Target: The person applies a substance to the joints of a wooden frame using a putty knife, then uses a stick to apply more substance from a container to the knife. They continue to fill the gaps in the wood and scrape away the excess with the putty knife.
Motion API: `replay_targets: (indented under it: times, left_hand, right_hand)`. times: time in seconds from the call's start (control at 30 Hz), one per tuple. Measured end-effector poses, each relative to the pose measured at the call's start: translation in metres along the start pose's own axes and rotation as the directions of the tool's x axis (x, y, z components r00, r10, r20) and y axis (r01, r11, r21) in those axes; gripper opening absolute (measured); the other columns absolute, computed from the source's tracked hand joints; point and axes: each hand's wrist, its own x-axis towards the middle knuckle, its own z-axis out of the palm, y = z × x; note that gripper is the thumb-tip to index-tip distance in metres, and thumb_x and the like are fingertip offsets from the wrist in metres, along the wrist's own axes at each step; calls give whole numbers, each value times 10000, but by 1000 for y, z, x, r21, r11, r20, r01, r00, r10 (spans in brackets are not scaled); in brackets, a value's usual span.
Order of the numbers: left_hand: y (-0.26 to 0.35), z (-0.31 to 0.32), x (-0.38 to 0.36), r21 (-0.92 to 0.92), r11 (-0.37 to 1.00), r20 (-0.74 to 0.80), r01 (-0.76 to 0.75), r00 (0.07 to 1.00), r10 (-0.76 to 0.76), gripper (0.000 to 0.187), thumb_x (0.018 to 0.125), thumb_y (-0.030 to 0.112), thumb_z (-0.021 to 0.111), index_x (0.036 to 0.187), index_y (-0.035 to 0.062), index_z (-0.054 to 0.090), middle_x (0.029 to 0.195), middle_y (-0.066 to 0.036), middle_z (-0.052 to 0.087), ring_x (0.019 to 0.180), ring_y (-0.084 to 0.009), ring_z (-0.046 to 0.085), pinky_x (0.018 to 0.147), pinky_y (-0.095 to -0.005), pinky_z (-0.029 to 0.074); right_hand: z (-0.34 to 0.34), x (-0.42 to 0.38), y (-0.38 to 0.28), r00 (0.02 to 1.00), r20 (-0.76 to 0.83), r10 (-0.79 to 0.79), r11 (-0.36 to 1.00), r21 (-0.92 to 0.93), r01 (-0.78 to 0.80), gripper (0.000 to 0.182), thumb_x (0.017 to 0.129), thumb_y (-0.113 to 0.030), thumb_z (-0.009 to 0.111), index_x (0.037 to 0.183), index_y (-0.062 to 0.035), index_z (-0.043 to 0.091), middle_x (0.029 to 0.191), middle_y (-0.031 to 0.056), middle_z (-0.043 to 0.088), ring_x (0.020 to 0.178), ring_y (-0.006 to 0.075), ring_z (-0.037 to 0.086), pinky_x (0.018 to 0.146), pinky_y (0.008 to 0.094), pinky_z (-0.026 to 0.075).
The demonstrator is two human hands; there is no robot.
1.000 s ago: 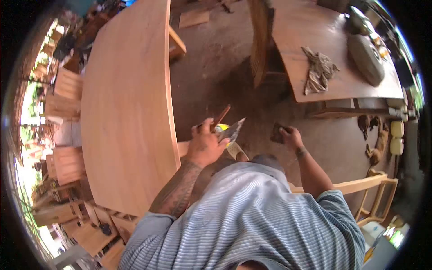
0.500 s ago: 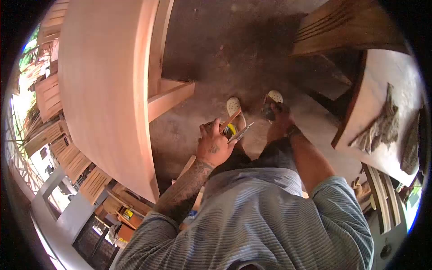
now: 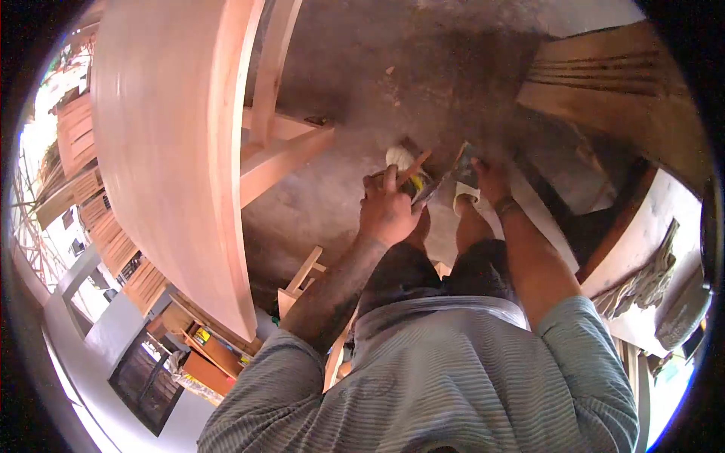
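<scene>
Can in the left hand, flat piece in the right

The left hand [image 3: 389, 215] is mostly closed around a can [image 3: 418, 183], above the floor [image 3: 340, 189] between the feet and the large wooden tabletop [image 3: 166, 151]. A wooden stick [image 3: 414, 167] and a flat blade [image 3: 432, 194] are at the same hand; whether the stick stands in the can is unclear, and its contents are hidden. The right hand [image 3: 492, 181] pinches a dark flat piece [image 3: 463, 157], near the blade. At lower left, an open wooden shelf [image 3: 205, 371] holds a yellow item [image 3: 202, 335].
</scene>
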Motion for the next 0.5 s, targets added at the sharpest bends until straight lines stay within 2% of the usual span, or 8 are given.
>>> replay_targets:
  times: [0.07, 0.1, 0.2, 0.23, 0.3, 0.4, 0.47, 0.5]
  left_hand:
    - [-4, 4, 30, -88, 996, 13, 22, 1000, -21, 417, 868, 392, 772, 1087, 38, 763, 1478, -163, 392, 1336, -507, 392, 911, -603, 571]
    - [-4, 3, 46, -70, 998, -22, 2, 1000, -4, 498, 855, 382, 780, 1201, 30, 713, 1464, -170, 402, 1337, -500, 396, 923, -603, 564]
    - [-20, 5, 106, -1, 996, -166, -87, 982, 86, 619, 837, 370, 788, 1306, -3, 631, 1457, -162, 410, 1339, -495, 404, 940, -601, 547]
    - [-22, 5, 124, -42, 999, -123, -25, 992, 20, 661, 835, 383, 774, 1427, 156, 587, 1462, -160, 422, 1327, -494, 430, 970, -589, 523]
    - [-26, 11, 151, -67, 997, -187, -48, 982, 35, 581, 861, 363, 740, 1414, 271, 590, 1475, -148, 429, 1325, -472, 446, 991, -611, 484]
    - [-38, 25, 175, -85, 993, -275, -76, 960, 50, 517, 900, 332, 689, 1396, 444, 595, 1494, -129, 440, 1321, -437, 470, 1023, -643, 425]
    - [-51, 39, 197, -66, 996, -293, -65, 955, 43, 498, 925, 303, 654, 1385, 487, 607, 1501, -115, 445, 1315, -418, 482, 1035, -663, 392]
    - [-58, 47, 210, -46, 998, -270, -51, 962, 36, 482, 937, 285, 636, 1380, 474, 617, 1501, -107, 448, 1310, -410, 486, 1036, -672, 378]
  right_hand:
    - [-4, 24, 9, 999, -9, 44, 996, 80, -43, 425, 999, -378, 641, 1281, -63, 672, 1152, 265, 707, 1116, 425, 667, 968, 454, 503]
    - [-7, 32, 11, 994, -33, 106, 981, 166, -99, 440, 1009, -382, 620, 1306, -60, 651, 1182, 256, 698, 1134, 421, 658, 978, 461, 498]
    - [-30, 80, -15, 958, -62, 281, 877, 423, -229, 485, 1038, -393, 557, 1381, -51, 589, 1271, 231, 670, 1190, 411, 630, 1009, 484, 485]
    - [-31, 93, -22, 939, -51, 340, 818, 508, -269, 500, 1048, -396, 536, 1406, -48, 568, 1301, 222, 660, 1208, 408, 621, 1019, 492, 480]
    - [-23, 116, -31, 883, -63, 466, 679, 665, -311, 553, 1037, -475, 548, 1369, -36, 598, 1289, 193, 667, 1179, 360, 631, 1010, 473, 477]
    - [-12, 135, -55, 773, -40, 633, 515, 768, -382, 492, 1028, -442, 576, 1298, -37, 652, 1188, 96, 685, 1081, 236, 643, 964, 401, 490]
    - [8, 156, -50, 758, -8, 653, 405, 849, -339, 450, 1028, -404, 585, 1282, -40, 665, 1159, 62, 690, 1050, 187, 645, 945, 373, 495]
    - [21, 170, -41, 774, 13, 634, 322, 905, -279, 454, 1030, -402, 582, 1293, -40, 659, 1177, 69, 689, 1060, 190, 644, 946, 375, 494]
